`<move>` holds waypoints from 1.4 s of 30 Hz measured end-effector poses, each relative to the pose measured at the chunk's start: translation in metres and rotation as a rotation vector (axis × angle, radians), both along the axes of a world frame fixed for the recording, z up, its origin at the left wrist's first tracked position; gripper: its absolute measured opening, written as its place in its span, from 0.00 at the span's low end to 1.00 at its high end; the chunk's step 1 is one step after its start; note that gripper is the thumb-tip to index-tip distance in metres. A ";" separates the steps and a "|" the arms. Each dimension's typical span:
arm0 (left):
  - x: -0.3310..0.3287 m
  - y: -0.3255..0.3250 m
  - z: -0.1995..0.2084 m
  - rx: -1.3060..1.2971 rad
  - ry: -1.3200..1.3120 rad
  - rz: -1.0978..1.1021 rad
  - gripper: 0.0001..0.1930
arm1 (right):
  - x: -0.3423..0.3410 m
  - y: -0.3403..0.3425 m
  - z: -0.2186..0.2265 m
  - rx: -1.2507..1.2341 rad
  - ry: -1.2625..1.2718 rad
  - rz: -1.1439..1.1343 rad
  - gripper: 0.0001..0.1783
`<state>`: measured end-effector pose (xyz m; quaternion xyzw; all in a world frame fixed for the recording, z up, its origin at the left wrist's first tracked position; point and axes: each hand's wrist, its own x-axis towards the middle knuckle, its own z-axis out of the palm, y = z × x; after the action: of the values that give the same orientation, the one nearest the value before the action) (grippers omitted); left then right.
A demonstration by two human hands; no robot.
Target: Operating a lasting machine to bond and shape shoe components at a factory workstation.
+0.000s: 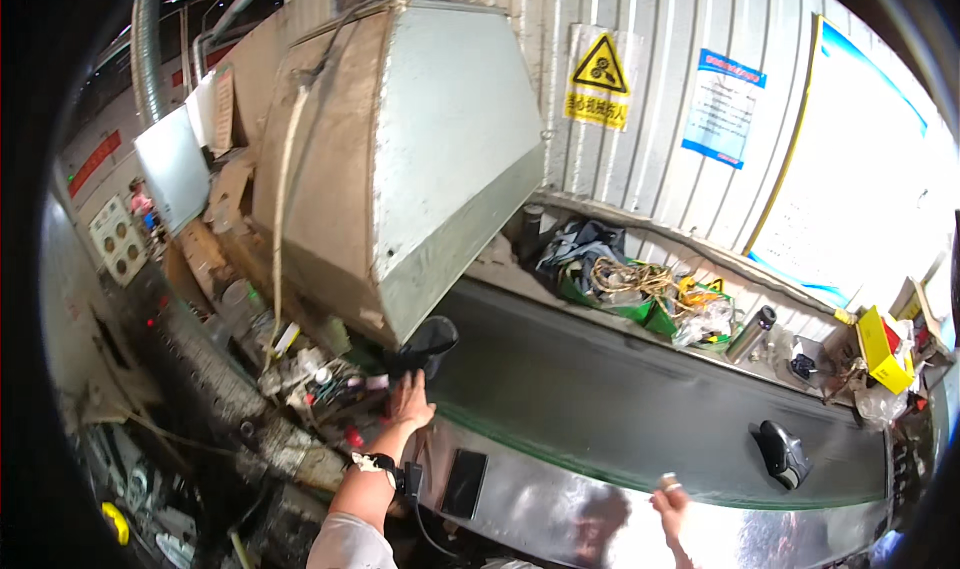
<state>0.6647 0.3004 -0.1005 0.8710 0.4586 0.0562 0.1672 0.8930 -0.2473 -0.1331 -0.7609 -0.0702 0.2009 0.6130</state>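
Note:
My left hand [411, 403] reaches over the near-left end of the dark conveyor belt, fingers stretched out. Just beyond its fingertips is a black, open-topped thing [430, 343], perhaps a shoe, partly under the hood; whether they touch I cannot tell. A black strapped device [408, 479] sits on my left wrist. Over the shiny metal ledge [520, 479] my right hand [673, 514] is closed, with a small pale thing [669, 482] at its fingertips that is too small to name. A black shoe [781, 455] lies on the belt [600, 389] at right.
A large metal hood [450, 139] overhangs the belt's left end. On the ledge lies a black phone [464, 484]. Behind the belt are a green bag of cloth and rope [630, 279], a flask [752, 334] and a yellow box [884, 349]. Clutter [325, 384] crowds the left.

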 end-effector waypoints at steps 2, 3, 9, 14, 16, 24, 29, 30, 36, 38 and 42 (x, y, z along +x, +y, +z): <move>0.023 0.034 0.004 0.163 0.071 -0.044 0.47 | -0.028 0.051 -0.005 0.140 0.119 0.059 0.15; 0.026 0.051 -0.001 0.270 0.115 -0.070 0.46 | -0.040 0.073 0.001 0.196 0.140 0.095 0.15; 0.090 0.089 0.009 -0.246 0.031 -0.560 0.18 | -0.054 0.154 0.027 0.205 0.630 0.237 0.48; 0.137 0.100 0.025 -0.679 -0.344 -0.459 0.19 | -0.069 0.221 0.046 0.438 0.931 -0.057 0.55; 0.122 0.138 0.002 -0.077 -0.455 -0.383 0.22 | -0.064 0.223 0.012 0.562 0.917 -0.062 0.49; 0.090 0.190 -0.025 -0.089 0.011 0.182 0.32 | -0.054 0.179 0.035 0.646 0.856 -0.215 0.28; 0.071 0.187 -0.028 -0.193 0.010 0.372 0.41 | -0.062 0.106 0.048 0.549 0.865 -0.129 0.35; 0.060 0.180 -0.033 -0.178 0.023 0.391 0.43 | -0.065 0.098 0.058 0.527 0.898 -0.206 0.31; 0.070 0.039 0.028 0.265 -0.225 -0.540 0.33 | -0.091 0.038 0.028 0.703 0.847 -0.328 0.28; 0.069 -0.026 0.058 0.226 -0.273 -0.769 0.30 | -0.093 0.022 0.018 0.850 0.821 -0.215 0.30; 0.060 -0.145 0.055 0.200 -0.385 -1.033 0.27 | -0.097 -0.006 0.016 1.041 0.955 -0.264 0.32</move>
<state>0.7245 0.1558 -0.0458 0.9681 -0.0740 0.1680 0.1703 0.7961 -0.2535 -0.1173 -0.2011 0.2118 0.3765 0.8792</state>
